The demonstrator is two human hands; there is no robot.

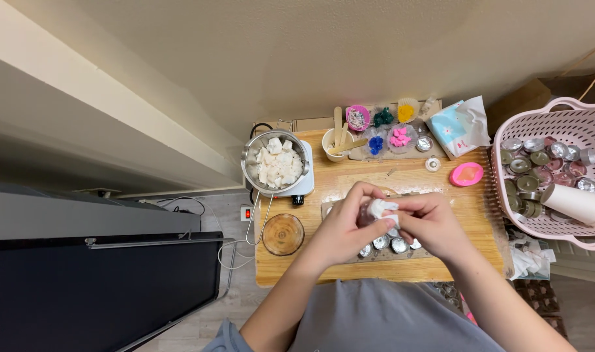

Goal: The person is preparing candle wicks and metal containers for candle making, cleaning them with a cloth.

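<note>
One white tissue wad (381, 208) is pinched between the fingers of the left hand (343, 228) and right hand (434, 225), over the wooden table (310, 261). One pink basket (558, 127) is seen at right, four small metal cups (390, 244) beneath the hands.

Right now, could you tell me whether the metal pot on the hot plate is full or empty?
Full: the metal pot is heaped with white chunks nearly to its rim.

Head cam, one view, looks steeply down, close over wooden table (467, 215).
</note>
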